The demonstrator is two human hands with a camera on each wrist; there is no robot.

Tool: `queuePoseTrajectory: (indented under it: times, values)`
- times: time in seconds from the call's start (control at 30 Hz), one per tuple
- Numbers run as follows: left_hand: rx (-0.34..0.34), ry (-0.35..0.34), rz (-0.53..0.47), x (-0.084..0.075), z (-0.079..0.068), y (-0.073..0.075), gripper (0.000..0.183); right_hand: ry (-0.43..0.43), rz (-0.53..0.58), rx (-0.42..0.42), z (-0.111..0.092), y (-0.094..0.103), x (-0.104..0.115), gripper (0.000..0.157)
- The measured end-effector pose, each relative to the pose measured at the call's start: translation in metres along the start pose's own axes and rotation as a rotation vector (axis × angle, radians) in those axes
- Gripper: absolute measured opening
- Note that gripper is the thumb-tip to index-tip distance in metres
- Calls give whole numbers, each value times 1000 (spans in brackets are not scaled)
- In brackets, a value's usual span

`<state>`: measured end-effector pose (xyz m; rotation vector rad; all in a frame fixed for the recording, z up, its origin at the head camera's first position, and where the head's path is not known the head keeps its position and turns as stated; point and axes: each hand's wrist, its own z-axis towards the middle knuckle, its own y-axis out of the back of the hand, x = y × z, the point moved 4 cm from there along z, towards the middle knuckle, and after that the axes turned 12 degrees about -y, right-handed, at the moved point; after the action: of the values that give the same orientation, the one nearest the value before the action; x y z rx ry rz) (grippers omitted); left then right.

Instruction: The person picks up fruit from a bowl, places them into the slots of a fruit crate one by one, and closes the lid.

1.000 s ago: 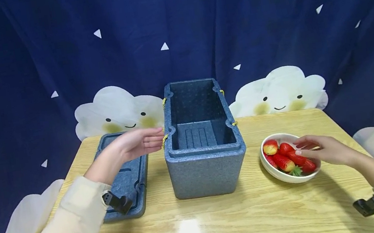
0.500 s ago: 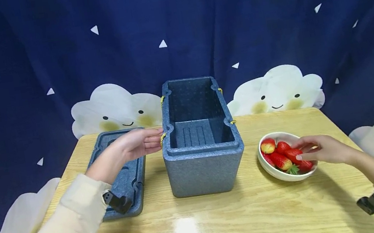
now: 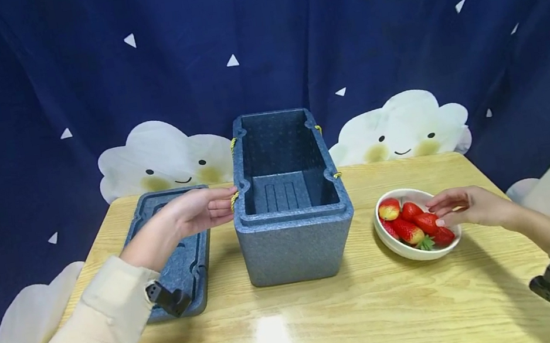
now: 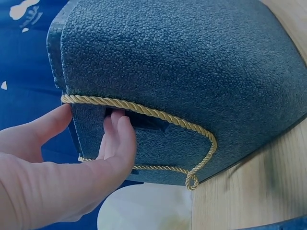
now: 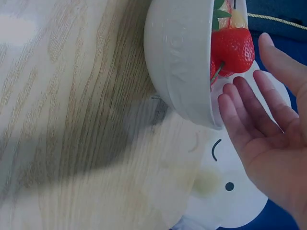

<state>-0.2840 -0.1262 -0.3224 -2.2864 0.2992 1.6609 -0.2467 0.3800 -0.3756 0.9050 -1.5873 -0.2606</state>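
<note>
A speckled blue-grey foam box (image 3: 297,248), lidless and with nothing seen inside, stands mid-table. My left hand (image 3: 198,211) is at its left side with nearly straight fingers. In the left wrist view, the thumb meets the rim by a yellow twisted rope (image 4: 163,115), and fingertips reach a dark slot in the wall. To the right, a white bowl (image 3: 399,251) holds several red strawberries (image 3: 409,231), some with pale yellow patches. My right hand (image 3: 477,206) hovers at the bowl's right rim with fingers loosely spread. The right wrist view shows nothing held, close to a strawberry (image 5: 234,50).
The box's flat blue-grey lid (image 3: 176,278) lies on the wooden table (image 3: 330,323), partly under my left forearm. Behind hangs a dark blue curtain (image 3: 173,62) with white triangles and smiling clouds (image 3: 404,125). The table's back edge runs just behind the box.
The whole head view has drifted slightly. My right hand has drawn back a little from the strawberries and its fingers are spread wider. My left hand keeps its place at the box.
</note>
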Motion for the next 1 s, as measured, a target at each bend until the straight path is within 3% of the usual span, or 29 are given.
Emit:
queuePoseTrajectory:
  times: [0.1,0.27,0.47,0.77,1.0]
  values:
    - [-7,8,-2,1,0,-1,16,-46,50,29,0,2,-3,34]
    - [-16,11,-9,1,1,-2,29,-44,113,64,0,2,-7,33]
    - [-24,11,-3,-1,0,-1,47,-32,9,51,5,2,-4,35]
    - [-20,-1,7,-1,-3,0,46,-26,-27,92,15,3,10,36]
    - [-10,2,0,0,-2,-3,54,6,-114,64,16,1,14,33]
